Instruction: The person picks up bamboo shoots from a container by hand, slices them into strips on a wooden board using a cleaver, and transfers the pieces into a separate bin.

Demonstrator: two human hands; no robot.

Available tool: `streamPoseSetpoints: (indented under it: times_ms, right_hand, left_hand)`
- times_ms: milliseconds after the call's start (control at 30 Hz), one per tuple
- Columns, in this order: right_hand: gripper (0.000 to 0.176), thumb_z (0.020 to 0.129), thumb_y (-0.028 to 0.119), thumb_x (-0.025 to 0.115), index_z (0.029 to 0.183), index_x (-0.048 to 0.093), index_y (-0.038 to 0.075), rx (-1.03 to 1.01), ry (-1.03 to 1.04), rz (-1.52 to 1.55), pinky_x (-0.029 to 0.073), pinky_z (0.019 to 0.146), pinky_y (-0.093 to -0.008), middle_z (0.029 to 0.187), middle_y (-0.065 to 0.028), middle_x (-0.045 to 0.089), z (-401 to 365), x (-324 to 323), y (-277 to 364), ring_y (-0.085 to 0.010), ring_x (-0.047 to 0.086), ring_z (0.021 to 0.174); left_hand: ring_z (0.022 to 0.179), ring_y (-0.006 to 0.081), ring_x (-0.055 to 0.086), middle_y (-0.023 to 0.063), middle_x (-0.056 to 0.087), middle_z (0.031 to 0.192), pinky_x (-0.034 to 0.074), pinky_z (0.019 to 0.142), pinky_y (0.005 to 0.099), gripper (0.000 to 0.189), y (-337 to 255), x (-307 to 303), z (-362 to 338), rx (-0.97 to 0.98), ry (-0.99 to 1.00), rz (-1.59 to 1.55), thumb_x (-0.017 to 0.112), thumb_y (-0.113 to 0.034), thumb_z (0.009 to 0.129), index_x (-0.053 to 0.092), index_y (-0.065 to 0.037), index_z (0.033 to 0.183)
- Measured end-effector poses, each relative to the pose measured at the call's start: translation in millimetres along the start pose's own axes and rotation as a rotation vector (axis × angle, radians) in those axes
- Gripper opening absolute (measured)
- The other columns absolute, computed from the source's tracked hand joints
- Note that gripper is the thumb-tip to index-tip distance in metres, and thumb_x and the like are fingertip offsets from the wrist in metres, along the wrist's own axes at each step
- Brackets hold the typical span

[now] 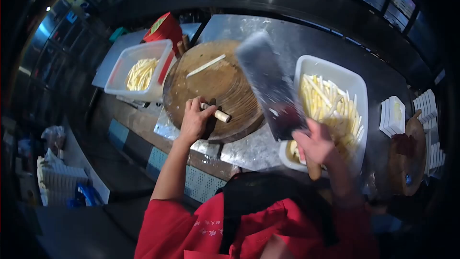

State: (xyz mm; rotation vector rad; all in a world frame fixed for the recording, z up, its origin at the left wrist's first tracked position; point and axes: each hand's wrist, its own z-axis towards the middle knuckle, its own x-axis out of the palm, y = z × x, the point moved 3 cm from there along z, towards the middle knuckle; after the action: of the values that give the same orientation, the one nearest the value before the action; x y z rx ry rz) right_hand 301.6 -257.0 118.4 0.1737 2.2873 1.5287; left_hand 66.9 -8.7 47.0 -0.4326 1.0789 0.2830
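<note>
My left hand (193,121) is closed around a short pale cylindrical piece (222,116) at the near side of the round wooden chopping block (191,86). Its far part is covered by my fingers, and I cannot make out its kind. A thin pale strip (206,65) lies farther back on the block. My right hand (314,142) grips a cleaver (270,86) by its wooden handle. The broad blade, slightly blurred and spotted with wet bits, is raised over the right side of the block, apart from the piece under my left hand.
Right of the block, a white tub (359,84) holds many pale peeled stalks. A clear plastic bin (112,79) with thin pale strips stands to the left, beside a red container (165,29). White dishes (393,116) and another wooden board (407,163) are at far right.
</note>
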Motion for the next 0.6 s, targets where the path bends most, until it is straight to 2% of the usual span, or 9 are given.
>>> streamPoseSetpoints:
  times_ms: [33, 100, 133, 200, 300, 333, 400, 533, 600]
  right_hand:
    - [0.013, 0.089, 0.013, 0.057, 0.088, 0.054, 0.000, 0.009, 0.068, 0.000, 0.044, 0.047, -0.0328, 0.062, -0.0098, 0.058, 17.7, 15.6, 7.8, -0.0194, 0.059, 0.050]
    - [0.013, 0.091, 0.012, 0.055, 0.087, 0.052, 0.000, -0.423, 0.070, -0.448, 0.044, 0.049, -0.0340, 0.060, -0.0094, 0.057, 47.6, 37.9, 17.1, -0.0195, 0.057, 0.050]
    - [0.013, 0.091, 0.012, 0.055, 0.087, 0.052, 0.000, -0.416, 0.086, -0.455, 0.044, 0.049, -0.0340, 0.060, -0.0094, 0.057, 52.7, 46.4, 28.7, -0.0195, 0.057, 0.050]
    - [0.018, 0.088, 0.015, 0.056, 0.086, 0.055, -0.003, -0.298, 0.183, -0.621, 0.044, 0.064, -0.0487, 0.073, -0.0276, 0.058, 56.0, 62.8, 51.6, -0.0472, 0.058, 0.077]
    - [0.020, 0.089, 0.017, 0.055, 0.087, 0.056, -0.002, -0.197, 0.246, -0.739, 0.044, 0.064, -0.0498, 0.075, -0.0276, 0.059, 62.3, 69.9, 52.5, -0.0463, 0.059, 0.077]
    - [0.022, 0.089, 0.019, 0.057, 0.083, 0.052, -0.002, -0.302, 0.247, -0.790, 0.046, 0.063, -0.0464, 0.069, -0.0258, 0.058, 62.0, 68.6, 49.1, -0.0453, 0.060, 0.072]
    - [0.022, 0.089, 0.019, 0.057, 0.084, 0.053, -0.002, -0.274, 0.268, -0.796, 0.046, 0.062, -0.0472, 0.070, -0.0256, 0.059, 53.6, 66.8, 56.7, -0.0457, 0.060, 0.071]
    - [0.022, 0.089, 0.021, 0.058, 0.087, 0.053, 0.000, -0.122, 0.283, -0.972, 0.047, 0.062, -0.0495, 0.070, -0.0252, 0.059, 36.3, 57.2, 67.6, -0.0461, 0.060, 0.070]
    - [0.021, 0.089, 0.021, 0.059, 0.088, 0.053, 0.000, -0.152, 0.315, -1.000, 0.047, 0.062, -0.0498, 0.070, -0.0252, 0.059, 37.2, 54.0, 65.1, -0.0461, 0.060, 0.070]
  left_hand:
    - [0.103, 0.0342, 0.050, 0.0147, 0.053, 0.112, 0.046, 0.087, 0.0404, 0.033, 1.4, 3.1, -8.7, -0.042, -0.016, -0.028, 0.064, -0.009, 0.076, 0.068, -0.015, 0.108]
    - [0.095, 0.0317, 0.054, 0.0122, 0.057, 0.105, 0.048, 0.081, 0.0381, 0.035, 7.3, 14.0, -23.9, -0.040, -0.154, -0.124, 0.066, -0.005, 0.074, 0.068, -0.013, 0.108]
    - [0.091, 0.0302, 0.058, 0.0100, 0.060, 0.100, 0.050, 0.077, 0.0368, 0.034, 5.3, 15.0, -26.5, -0.059, -0.269, -0.134, 0.068, -0.003, 0.073, 0.067, -0.011, 0.106]
    - [0.094, 0.0302, 0.059, 0.0105, 0.061, 0.099, 0.051, 0.077, 0.0375, 0.026, 3.1, 21.4, -29.6, -0.082, -0.361, -0.214, 0.071, -0.004, 0.075, 0.066, -0.007, 0.100]
    - [0.095, 0.0315, 0.059, 0.0112, 0.062, 0.098, 0.051, 0.078, 0.0385, 0.023, 0.4, 14.5, -24.4, -0.090, -0.381, -0.250, 0.072, -0.005, 0.076, 0.064, -0.005, 0.097]
    - [0.093, 0.0320, 0.059, 0.0109, 0.061, 0.098, 0.051, 0.078, 0.0384, 0.023, -1.1, 13.6, -21.7, -0.037, -0.379, -0.262, 0.072, -0.005, 0.076, 0.063, -0.005, 0.097]
    - [0.096, 0.0340, 0.058, 0.0115, 0.060, 0.099, 0.050, 0.081, 0.0394, 0.025, -1.7, 13.5, -20.7, 0.053, -0.335, -0.289, 0.070, -0.005, 0.077, 0.062, -0.004, 0.100]
    - [0.092, 0.0340, 0.059, 0.0119, 0.060, 0.097, 0.050, 0.079, 0.0403, 0.026, -0.6, 12.2, -17.3, 0.042, -0.315, -0.353, 0.072, -0.003, 0.077, 0.061, -0.004, 0.101]
    - [0.092, 0.0341, 0.059, 0.0119, 0.060, 0.098, 0.050, 0.079, 0.0403, 0.026, 0.2, 11.8, -16.8, 0.030, -0.316, -0.370, 0.072, -0.004, 0.077, 0.061, -0.004, 0.101]
